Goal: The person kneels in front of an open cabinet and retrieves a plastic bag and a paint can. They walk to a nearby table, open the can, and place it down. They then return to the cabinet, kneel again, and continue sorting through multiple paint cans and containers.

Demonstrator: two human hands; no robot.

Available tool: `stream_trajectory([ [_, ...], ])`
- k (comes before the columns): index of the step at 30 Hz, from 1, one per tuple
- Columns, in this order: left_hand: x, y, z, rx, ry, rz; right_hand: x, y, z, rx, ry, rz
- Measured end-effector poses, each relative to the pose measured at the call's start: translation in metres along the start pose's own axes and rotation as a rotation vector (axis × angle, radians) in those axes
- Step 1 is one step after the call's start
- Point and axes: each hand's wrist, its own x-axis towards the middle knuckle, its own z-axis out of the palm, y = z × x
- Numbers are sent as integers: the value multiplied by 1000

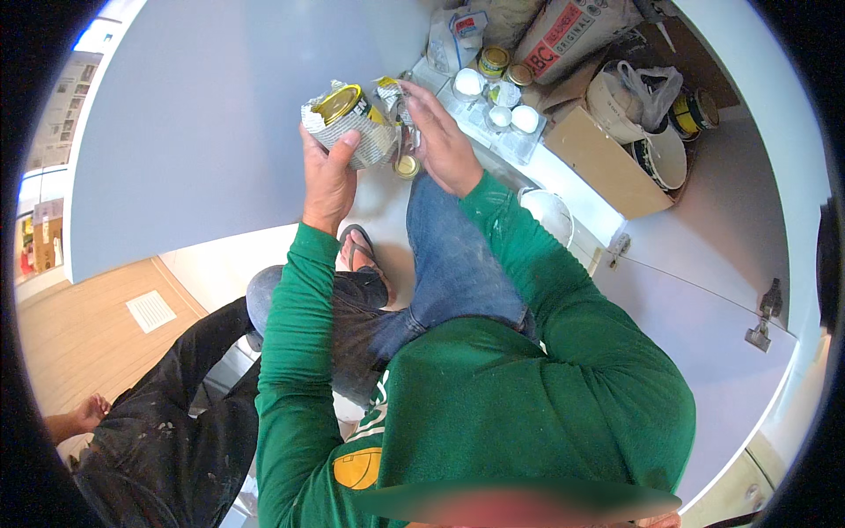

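Note:
A metal tin with a yellow rim (340, 104), loosely wrapped in printed paper (370, 142), is held up by my left hand (330, 173), its thumb across the paper. My right hand (443, 142) is raised just to the right, fingers beside a crumpled piece of paper with yellow on it (391, 89); whether it grips that paper is unclear. Below the hands, a small round tin (406, 166) shows near my knee. Several white round pieces (470, 82) and small tins (494, 61) stand on newspaper in the cabinet.
A cardboard box (607, 165) holds white tubs and a plastic bag. Printed sacks (574, 36) lean behind. A white bucket (548, 214) stands by my right forearm. A large pale panel (191, 132) is at left, an open cabinet door (693, 363) at right. Another person in dark trousers (178, 409) is close by.

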Motion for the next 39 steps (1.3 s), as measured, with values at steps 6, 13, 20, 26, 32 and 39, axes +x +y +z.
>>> stream_trajectory([
  [6,2,12,2,106,-12,54,-13,-11,14,240,-91,32],
  [13,3,12,3,256,21,99,-13,-12,4,-203,-42,39],
  [20,3,8,10,296,19,97,-11,-6,-25,-256,144,-102],
  [26,0,11,6,387,0,128,-3,10,-158,-804,447,-8],
  [32,-4,11,-6,280,45,43,-49,20,-313,-1315,325,95],
  [39,-7,15,-4,174,37,18,-82,21,-336,-525,510,491],
])
